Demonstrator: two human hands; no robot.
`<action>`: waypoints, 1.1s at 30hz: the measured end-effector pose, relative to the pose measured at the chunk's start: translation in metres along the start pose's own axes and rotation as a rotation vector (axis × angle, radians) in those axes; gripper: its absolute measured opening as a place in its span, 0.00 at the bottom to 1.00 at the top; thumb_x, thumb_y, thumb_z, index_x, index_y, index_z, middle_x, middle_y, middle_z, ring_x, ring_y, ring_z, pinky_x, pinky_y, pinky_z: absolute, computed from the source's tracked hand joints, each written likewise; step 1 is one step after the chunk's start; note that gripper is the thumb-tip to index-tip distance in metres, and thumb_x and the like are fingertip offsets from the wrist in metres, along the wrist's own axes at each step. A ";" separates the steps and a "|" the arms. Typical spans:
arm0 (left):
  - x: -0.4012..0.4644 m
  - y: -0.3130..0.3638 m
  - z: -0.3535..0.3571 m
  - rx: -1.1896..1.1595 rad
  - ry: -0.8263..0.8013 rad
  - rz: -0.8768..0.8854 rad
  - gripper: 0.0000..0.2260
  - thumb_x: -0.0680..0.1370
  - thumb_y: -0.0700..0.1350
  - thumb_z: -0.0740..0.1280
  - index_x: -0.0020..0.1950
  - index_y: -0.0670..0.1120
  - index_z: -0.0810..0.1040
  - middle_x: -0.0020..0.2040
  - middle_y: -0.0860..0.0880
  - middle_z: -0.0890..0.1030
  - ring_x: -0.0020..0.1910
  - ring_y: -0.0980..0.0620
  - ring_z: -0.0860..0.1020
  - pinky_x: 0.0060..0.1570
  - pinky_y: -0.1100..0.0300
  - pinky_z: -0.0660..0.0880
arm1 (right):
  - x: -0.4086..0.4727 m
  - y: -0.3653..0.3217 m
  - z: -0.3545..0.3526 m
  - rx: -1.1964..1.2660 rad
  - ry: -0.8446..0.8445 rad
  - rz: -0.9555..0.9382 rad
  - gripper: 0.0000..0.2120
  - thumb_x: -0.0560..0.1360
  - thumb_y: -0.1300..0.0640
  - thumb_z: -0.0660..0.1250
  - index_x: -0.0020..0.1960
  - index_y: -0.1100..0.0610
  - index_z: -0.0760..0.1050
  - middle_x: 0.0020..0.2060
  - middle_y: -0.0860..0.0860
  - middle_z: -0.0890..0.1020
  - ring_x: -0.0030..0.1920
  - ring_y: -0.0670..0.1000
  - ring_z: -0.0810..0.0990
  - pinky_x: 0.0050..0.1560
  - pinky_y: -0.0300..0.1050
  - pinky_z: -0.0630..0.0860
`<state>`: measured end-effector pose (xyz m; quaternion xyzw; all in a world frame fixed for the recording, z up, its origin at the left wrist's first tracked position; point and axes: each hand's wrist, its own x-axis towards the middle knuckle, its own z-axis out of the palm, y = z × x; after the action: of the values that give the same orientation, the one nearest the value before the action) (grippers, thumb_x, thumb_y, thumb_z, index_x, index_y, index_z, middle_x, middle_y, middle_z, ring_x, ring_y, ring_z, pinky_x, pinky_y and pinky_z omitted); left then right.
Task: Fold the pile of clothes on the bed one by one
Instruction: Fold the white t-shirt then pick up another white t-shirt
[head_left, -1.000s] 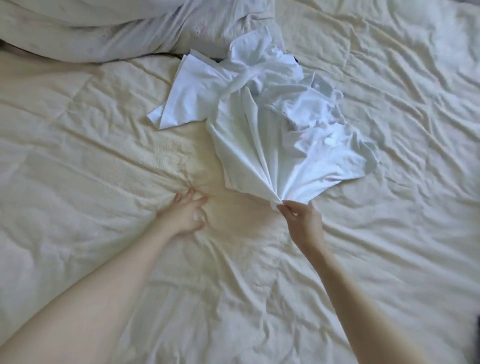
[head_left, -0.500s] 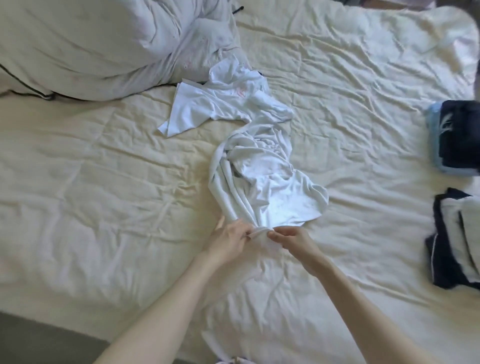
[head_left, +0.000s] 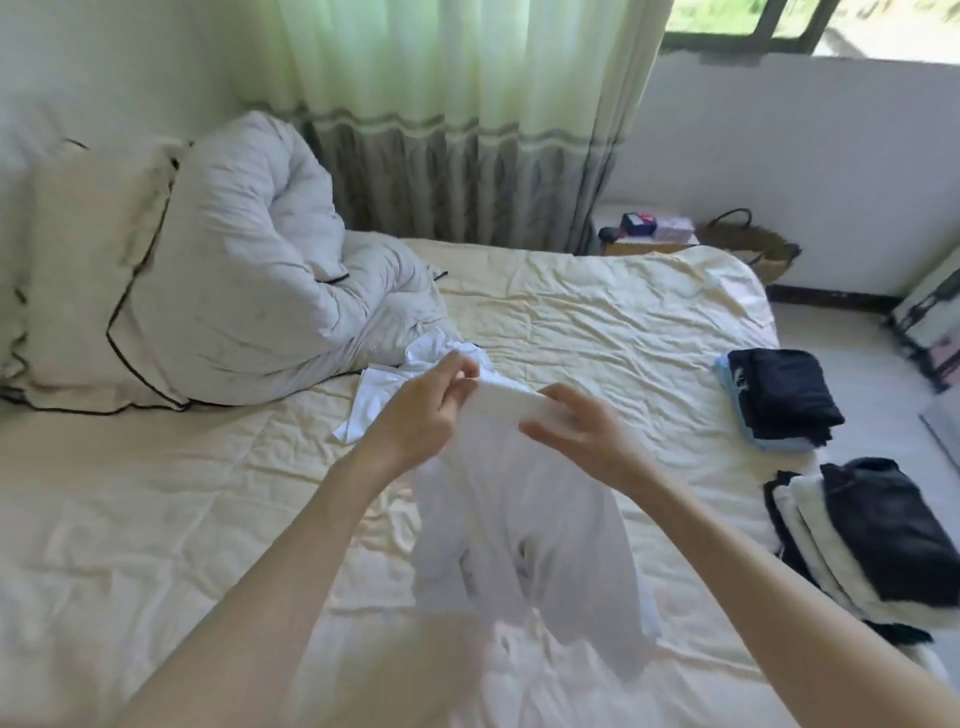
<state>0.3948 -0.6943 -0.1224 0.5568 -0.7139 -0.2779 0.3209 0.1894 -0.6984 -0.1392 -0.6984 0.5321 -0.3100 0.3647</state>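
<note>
A white garment (head_left: 524, 525) hangs in the air above the cream bed sheet (head_left: 156, 499), held by its top edge. My left hand (head_left: 421, 410) pinches that edge at the left and my right hand (head_left: 576, 431) grips it at the right, the cloth stretched between them. Below the hands the garment droops in loose folds, its lower end blurred. Another white garment (head_left: 379, 389) lies crumpled on the bed behind my left hand, partly hidden by it.
A bunched duvet (head_left: 249, 270) and a pillow (head_left: 78, 270) fill the bed's left head end. Folded dark clothes on a blue item (head_left: 779, 400) and a black-and-white folded stack (head_left: 862, 551) sit along the right edge. Curtain, window and a basket (head_left: 753, 249) stand beyond.
Both hands have lifted the white garment off the bed and spread apart along its edge. My head has tilted up, bringing the room and the bed's far end into view.
</note>
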 end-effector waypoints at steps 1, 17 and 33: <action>0.004 0.016 -0.011 0.027 0.039 0.043 0.06 0.81 0.44 0.58 0.47 0.54 0.68 0.35 0.53 0.74 0.31 0.60 0.71 0.32 0.68 0.66 | -0.001 -0.009 -0.008 -0.070 0.016 -0.054 0.06 0.72 0.55 0.72 0.47 0.51 0.75 0.36 0.42 0.75 0.37 0.43 0.72 0.38 0.33 0.65; -0.013 0.052 -0.084 0.292 0.468 -0.068 0.04 0.78 0.38 0.63 0.49 0.44 0.77 0.47 0.46 0.80 0.45 0.44 0.78 0.47 0.52 0.74 | 0.014 -0.081 -0.068 0.328 -0.073 0.117 0.13 0.73 0.57 0.71 0.40 0.68 0.79 0.33 0.55 0.73 0.36 0.52 0.70 0.39 0.45 0.66; -0.038 0.034 0.077 -0.071 0.025 -0.205 0.36 0.68 0.56 0.75 0.71 0.49 0.65 0.67 0.52 0.68 0.66 0.54 0.69 0.64 0.62 0.67 | 0.073 -0.166 -0.082 0.843 0.170 0.251 0.06 0.74 0.70 0.67 0.39 0.64 0.74 0.32 0.55 0.75 0.27 0.49 0.76 0.24 0.37 0.75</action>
<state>0.3212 -0.6464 -0.1520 0.6188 -0.6387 -0.3274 0.3193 0.2254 -0.7565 0.0476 -0.3908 0.4682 -0.5095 0.6071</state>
